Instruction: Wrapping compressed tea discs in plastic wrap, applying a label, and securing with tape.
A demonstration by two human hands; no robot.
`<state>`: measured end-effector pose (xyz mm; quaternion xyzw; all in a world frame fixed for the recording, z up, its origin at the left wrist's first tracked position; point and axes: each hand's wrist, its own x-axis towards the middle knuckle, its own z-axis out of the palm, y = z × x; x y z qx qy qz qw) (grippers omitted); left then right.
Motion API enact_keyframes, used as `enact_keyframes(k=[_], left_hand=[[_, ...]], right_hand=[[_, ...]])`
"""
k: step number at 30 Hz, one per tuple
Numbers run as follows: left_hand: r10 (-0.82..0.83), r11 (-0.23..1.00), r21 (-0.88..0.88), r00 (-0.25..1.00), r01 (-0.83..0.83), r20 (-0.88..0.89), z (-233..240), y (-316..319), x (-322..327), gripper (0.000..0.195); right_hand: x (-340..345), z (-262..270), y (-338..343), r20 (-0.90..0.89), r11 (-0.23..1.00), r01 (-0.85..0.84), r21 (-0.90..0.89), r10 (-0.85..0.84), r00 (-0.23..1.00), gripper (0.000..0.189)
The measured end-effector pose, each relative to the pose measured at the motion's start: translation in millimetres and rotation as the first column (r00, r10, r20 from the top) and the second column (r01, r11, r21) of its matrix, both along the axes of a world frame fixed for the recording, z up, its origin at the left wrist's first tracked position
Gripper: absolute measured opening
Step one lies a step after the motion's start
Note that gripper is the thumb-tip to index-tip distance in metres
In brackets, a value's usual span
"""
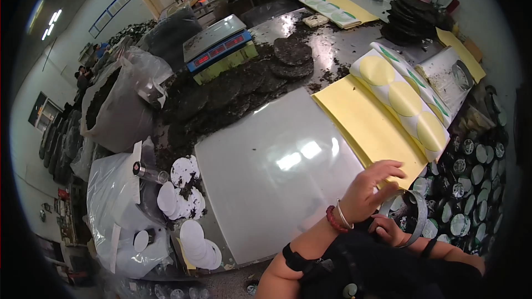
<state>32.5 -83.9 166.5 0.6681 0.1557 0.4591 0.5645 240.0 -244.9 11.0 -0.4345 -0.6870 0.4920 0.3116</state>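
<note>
My left hand (368,191), with a red beaded bracelet and a pale bangle at the wrist, is over the near corner of a yellow paper stack (370,120). Its fingers are apart, and I see nothing held in them. Lower down, close to my dark clothing, my right hand (387,229) has its fingers partly curled. A grey metal-looking ring (420,216) loops about the right hand and wrist; whether the fingers grip it is unclear. The ring's upper rim passes just below my left thumb. Left of my hands lies a glossy pale sheet (257,174) on the table.
Label sheets (403,97) lie curled on the yellow paper. Dark pressed discs (293,52) and crumbs lie beside a digital scale (216,45). White paper discs (199,245) and a glass bottle (151,173) are at left. Many wrapped round packages (459,224) sit below right. People (83,75) stand far left.
</note>
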Motion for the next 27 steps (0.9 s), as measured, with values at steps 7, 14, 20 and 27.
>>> enact_keyframes(k=[7, 14, 20, 27], left_hand=[[0.368, 0.923, 0.173, 0.663, -0.343, -0.652, -219, -2, 14, 0.028], [0.489, 0.352, -0.924, 0.813, 0.149, 0.317, -194, 24, -125, 0.023], [0.436, 0.552, -0.797, 0.900, -0.246, 0.025, -51, 93, -194, 0.004], [0.067, 0.686, -0.717, 0.993, -0.119, -0.100, -108, 38, -83, 0.013]], right_hand=[[15, -34, -21, -0.261, 0.468, 0.231, -0.853, -0.766, 0.587, 0.074], [6, 82, 51, -0.419, 0.458, 0.406, -0.791, -0.889, 0.187, 0.053], [-187, 17, 199, 0.492, 0.721, -0.542, -0.431, 0.691, 0.529, 0.049], [-178, 15, 139, 0.684, 0.578, -0.751, 0.319, 0.408, 0.604, 0.045]])
